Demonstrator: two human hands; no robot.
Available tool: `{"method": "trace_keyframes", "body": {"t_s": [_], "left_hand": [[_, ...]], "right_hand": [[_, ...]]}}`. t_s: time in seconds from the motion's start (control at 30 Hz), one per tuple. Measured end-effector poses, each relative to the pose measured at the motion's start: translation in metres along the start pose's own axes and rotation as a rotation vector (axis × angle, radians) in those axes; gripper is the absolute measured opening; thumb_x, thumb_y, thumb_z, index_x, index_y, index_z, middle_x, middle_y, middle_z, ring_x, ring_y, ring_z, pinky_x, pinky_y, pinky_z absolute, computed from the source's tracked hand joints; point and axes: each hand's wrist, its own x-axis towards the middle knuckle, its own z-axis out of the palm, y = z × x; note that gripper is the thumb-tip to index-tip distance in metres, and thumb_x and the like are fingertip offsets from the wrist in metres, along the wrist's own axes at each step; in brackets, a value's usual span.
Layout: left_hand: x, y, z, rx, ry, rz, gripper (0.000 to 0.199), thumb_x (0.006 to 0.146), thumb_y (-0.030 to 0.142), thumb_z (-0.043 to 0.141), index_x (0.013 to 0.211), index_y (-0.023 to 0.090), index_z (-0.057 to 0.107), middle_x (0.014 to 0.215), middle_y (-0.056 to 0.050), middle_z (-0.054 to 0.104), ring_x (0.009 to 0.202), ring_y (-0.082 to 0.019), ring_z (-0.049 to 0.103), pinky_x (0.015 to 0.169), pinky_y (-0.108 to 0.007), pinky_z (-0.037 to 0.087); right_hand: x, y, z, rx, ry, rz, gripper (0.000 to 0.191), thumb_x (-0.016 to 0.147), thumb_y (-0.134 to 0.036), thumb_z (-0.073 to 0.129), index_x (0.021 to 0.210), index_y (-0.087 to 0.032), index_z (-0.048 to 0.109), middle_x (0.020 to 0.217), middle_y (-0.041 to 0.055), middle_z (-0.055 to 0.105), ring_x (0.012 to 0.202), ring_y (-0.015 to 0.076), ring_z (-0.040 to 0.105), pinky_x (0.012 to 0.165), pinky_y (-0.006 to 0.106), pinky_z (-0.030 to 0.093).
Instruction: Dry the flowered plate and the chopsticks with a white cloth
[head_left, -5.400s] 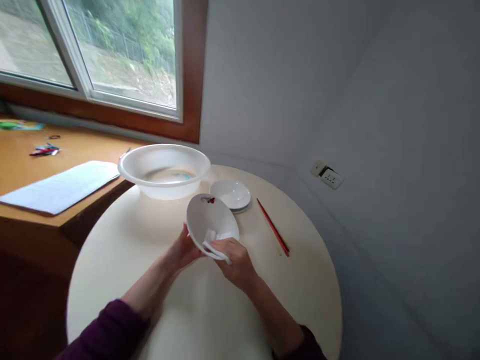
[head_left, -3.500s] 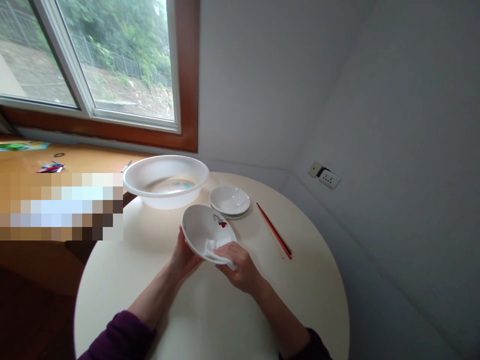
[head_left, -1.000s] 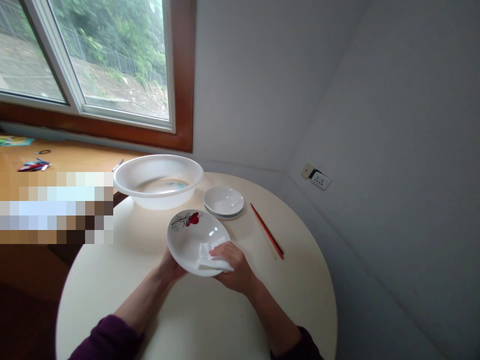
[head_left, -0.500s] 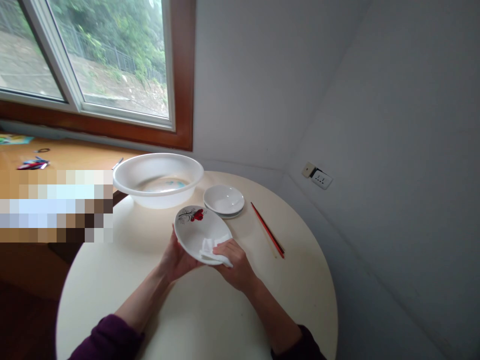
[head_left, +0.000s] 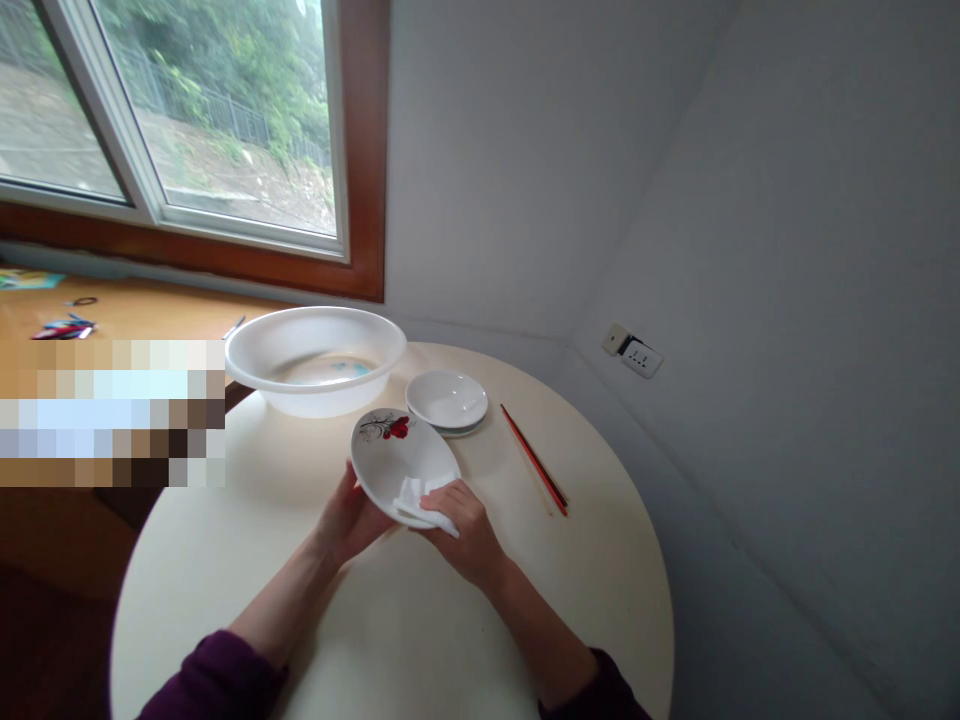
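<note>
A white plate (head_left: 390,462) with a red flower and dark stems is held tilted above the table. My left hand (head_left: 352,520) supports it from below and the left side, its fingers partly hidden behind the plate. Pressed over the plate's lower right rim is a folded white cloth (head_left: 412,498), which my right hand (head_left: 466,528) grips between thumb and fingers. Just beyond the plate, white dishes (head_left: 448,398) sit stacked on the table.
A large translucent white basin (head_left: 315,390) stands at the back left of the round cream table (head_left: 420,640). Red and dark chopsticks (head_left: 536,462) lie on the right. A wooden desk (head_left: 157,300) with pens adjoins at left. Walls and a socket (head_left: 641,358) are beyond.
My right hand and the cloth have shifted slightly left along the plate's lower rim. The plate has turned a little in my left hand.
</note>
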Motion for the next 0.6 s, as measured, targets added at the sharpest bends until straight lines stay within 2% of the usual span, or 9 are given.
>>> {"method": "trace_keyframes", "body": {"t_s": [0.2, 0.37, 0.6], "left_hand": [[0.002, 0.002, 0.007, -0.06, 0.052, 0.028, 0.061, 0.08, 0.06, 0.043, 0.124, 0.019, 0.053, 0.125, -0.012, 0.057, 0.123, -0.033, 0.041, 0.104, -0.05, 0.025], [0.003, 0.004, 0.018, -0.111, 0.09, 0.035, 0.064, 0.079, 0.058, 0.046, 0.13, 0.017, 0.047, 0.125, -0.014, 0.056, 0.121, -0.035, 0.042, 0.1, -0.051, 0.03], [0.003, 0.005, 0.025, -0.187, 0.117, 0.037, 0.062, 0.081, 0.052, 0.044, 0.131, 0.015, 0.044, 0.122, -0.016, 0.057, 0.121, -0.036, 0.043, 0.1, -0.053, 0.029]], "right_hand": [[0.004, -0.005, -0.003, 0.058, 0.027, 0.034, 0.015, 0.081, -0.033, 0.06, 0.088, -0.02, 0.062, 0.08, 0.006, 0.066, 0.079, 0.0181, 0.059, 0.071, 0.032, 0.05], [0.006, -0.007, -0.007, 0.064, 0.036, 0.008, 0.016, 0.082, -0.03, 0.06, 0.093, -0.02, 0.063, 0.085, 0.007, 0.066, 0.084, 0.019, 0.06, 0.076, 0.034, 0.052], [0.003, -0.001, -0.009, 0.046, 0.046, -0.022, 0.025, 0.081, -0.019, 0.06, 0.106, -0.022, 0.06, 0.096, 0.0071, 0.066, 0.095, 0.0197, 0.059, 0.086, 0.038, 0.05]]}}
